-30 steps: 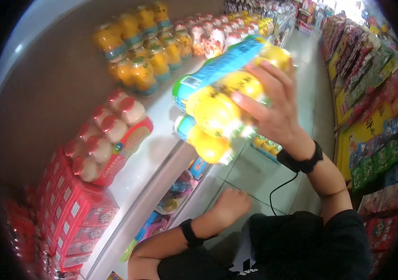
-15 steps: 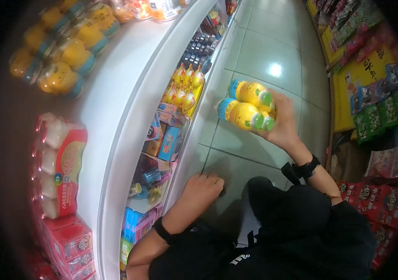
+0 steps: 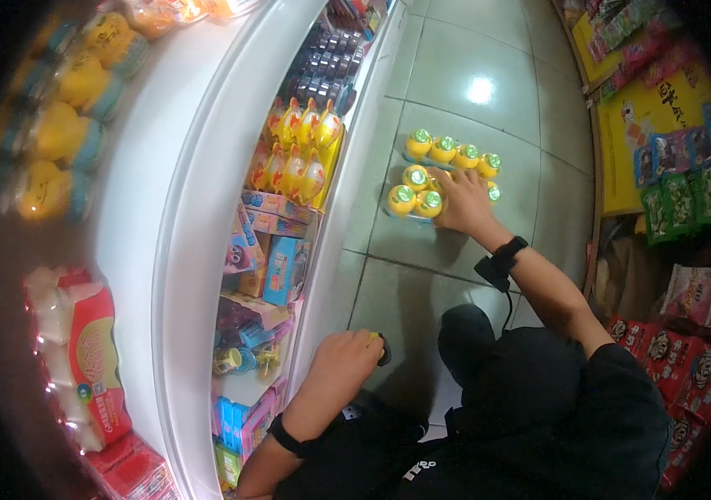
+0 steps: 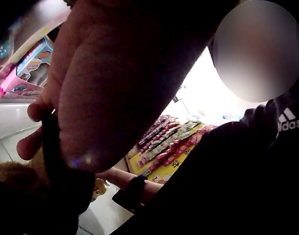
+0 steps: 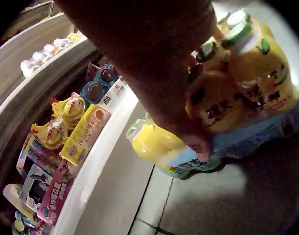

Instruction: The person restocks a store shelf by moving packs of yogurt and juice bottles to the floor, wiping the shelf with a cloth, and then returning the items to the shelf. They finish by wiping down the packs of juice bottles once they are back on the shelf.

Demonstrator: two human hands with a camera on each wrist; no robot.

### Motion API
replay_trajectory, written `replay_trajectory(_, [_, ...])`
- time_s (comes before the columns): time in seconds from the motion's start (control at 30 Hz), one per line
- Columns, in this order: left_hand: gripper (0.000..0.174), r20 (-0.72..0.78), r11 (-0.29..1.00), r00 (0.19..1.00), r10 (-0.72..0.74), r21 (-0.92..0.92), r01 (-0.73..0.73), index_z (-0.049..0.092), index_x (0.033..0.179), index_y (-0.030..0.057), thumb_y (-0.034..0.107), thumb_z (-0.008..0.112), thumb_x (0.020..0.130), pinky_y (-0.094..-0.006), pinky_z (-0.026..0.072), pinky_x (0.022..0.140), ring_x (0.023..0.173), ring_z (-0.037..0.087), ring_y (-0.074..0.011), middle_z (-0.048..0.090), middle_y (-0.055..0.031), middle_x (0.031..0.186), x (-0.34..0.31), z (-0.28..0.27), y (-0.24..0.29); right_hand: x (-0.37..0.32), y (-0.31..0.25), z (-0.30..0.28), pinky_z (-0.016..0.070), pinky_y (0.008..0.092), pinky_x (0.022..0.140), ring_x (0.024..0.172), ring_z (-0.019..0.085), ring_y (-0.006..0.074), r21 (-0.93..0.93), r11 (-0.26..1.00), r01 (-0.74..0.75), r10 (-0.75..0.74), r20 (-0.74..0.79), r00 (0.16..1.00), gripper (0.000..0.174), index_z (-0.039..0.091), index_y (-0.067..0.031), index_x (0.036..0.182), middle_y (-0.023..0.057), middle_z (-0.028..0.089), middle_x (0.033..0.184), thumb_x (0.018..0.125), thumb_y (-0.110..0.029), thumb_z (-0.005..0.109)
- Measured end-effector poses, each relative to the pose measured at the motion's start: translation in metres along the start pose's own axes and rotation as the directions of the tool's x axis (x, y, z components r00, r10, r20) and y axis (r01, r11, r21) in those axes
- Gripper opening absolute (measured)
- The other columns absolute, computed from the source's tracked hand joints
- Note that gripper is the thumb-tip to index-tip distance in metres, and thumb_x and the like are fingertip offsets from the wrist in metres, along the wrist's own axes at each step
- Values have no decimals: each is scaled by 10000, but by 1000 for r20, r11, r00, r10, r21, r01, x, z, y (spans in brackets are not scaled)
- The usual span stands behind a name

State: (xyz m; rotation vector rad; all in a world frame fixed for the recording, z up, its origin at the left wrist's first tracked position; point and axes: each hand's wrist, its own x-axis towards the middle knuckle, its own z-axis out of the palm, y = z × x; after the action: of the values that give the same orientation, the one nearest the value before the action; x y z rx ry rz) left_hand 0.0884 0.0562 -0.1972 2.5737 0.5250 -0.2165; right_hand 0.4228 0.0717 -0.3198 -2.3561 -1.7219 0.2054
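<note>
My right hand [image 3: 465,204] grips a shrink-wrapped pack of yellow drink bottles [image 3: 403,200] from above. The bottles have green caps and a blue band round the bottom. They stand upright, low over the floor tiles, and the hand covers part of the pack. Right beside it, on the far side, stands a similar pack of yellow bottles [image 3: 444,150]. In the right wrist view a fingertip presses the blue band of the held pack [image 5: 164,147]. My left hand [image 3: 343,367], lower down near the shelf, has its fingers curled round a small dark thing with a yellowish part [image 3: 382,348]; I cannot tell its kind.
A white shelf unit [image 3: 174,250] runs along the left. On top are more yellow bottle packs [image 3: 59,133] and a red-wrapped pack of pale bottles [image 3: 80,358]. Chicken-shaped toys [image 3: 297,171] and boxes fill its lower tier. Hanging snack bags [image 3: 697,200] line the right.
The right hand has brought the pack from shelf height down to the floor beside the other pack. The head view has tilted downward, and the left hand sits slightly further left.
</note>
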Motion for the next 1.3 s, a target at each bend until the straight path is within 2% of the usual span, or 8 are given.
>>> replay_trajectory(0.13, [82, 70, 1000, 997, -20, 20, 19, 549, 905, 73, 73, 554, 823, -422, 477, 717, 844, 628, -310, 598, -105, 828, -1, 5, -3, 5, 4, 18, 412, 475, 910, 1077, 535, 337, -25, 999, 28, -31, -125, 992, 955, 494, -279, 1379, 109, 588, 1091, 498, -270, 862])
replay_trajectory(0.33, [88, 95, 1000, 995, -21, 6, 20, 555, 915, 64, 94, 540, 834, -423, 478, 719, 845, 626, -310, 605, -111, 843, -3, 5, -9, 13, 5, 14, 410, 478, 906, 1085, 527, 353, -9, 999, -42, 41, -89, 995, 886, 486, -264, 1390, 133, 569, 1099, 566, -210, 807])
replay_trajectory(0.43, [93, 143, 1000, 990, -17, 5, 17, 557, 918, 63, 92, 543, 831, -419, 478, 714, 838, 623, -307, 607, -110, 853, -4, 5, -11, 18, 6, 15, 351, 483, 1076, 1261, 447, 374, 14, 997, 82, -80, -103, 991, 855, 446, -160, 1416, 169, 483, 1321, 627, -135, 774])
replay_trajectory(0.57, [109, 162, 999, 986, -30, 37, 24, 565, 934, 68, 89, 548, 828, -410, 475, 703, 836, 624, -298, 607, -107, 862, -5, 2, -9, 2, 6, 25, 242, 489, 1180, 1403, 329, 366, -28, 988, 150, -152, -113, 982, 879, 337, -180, 1497, 135, 370, 1505, 730, -116, 762])
replay_trajectory(0.77, [120, 131, 1000, 991, -28, 11, 27, 573, 950, 68, 91, 546, 835, -419, 476, 697, 838, 627, -297, 609, -111, 867, -4, 1, -8, -14, 11, 25, 194, 493, 1197, 1484, 209, 332, -67, 992, 104, -109, -71, 992, 897, 263, -264, 1544, 134, 218, 1601, 799, -165, 751])
replay_trajectory(1.0, [79, 110, 999, 993, -38, 17, 37, 567, 899, 64, 97, 553, 828, -435, 496, 706, 845, 636, -316, 615, -124, 833, -10, -1, -8, -27, 20, 29, 203, 477, 1199, 1493, 194, 330, -63, 995, 74, -78, -67, 995, 793, 309, -276, 1529, 165, 166, 1615, 851, -88, 673])
replay_trajectory(1.2, [70, -20, 999, 999, -33, -26, 33, 554, 878, 62, 106, 561, 824, -427, 498, 685, 858, 637, -320, 606, -121, 816, -14, 5, -10, -29, 18, 31, 188, 473, 1205, 1484, 194, 359, -47, 997, 53, -58, -113, 992, 802, 328, -204, 1520, 190, 202, 1600, 822, -51, 692])
replay_trajectory(1.3, [193, -306, 995, 950, 63, 87, -38, 622, 999, 69, 111, 592, 813, -383, 501, 656, 811, 643, -275, 639, -100, 914, -10, -26, 3, -21, 5, -6, 164, 501, 1207, 1475, 170, 422, 107, 984, 143, -131, -109, 985, 981, 219, -94, 1544, 214, 182, 1600, 744, -150, 784])
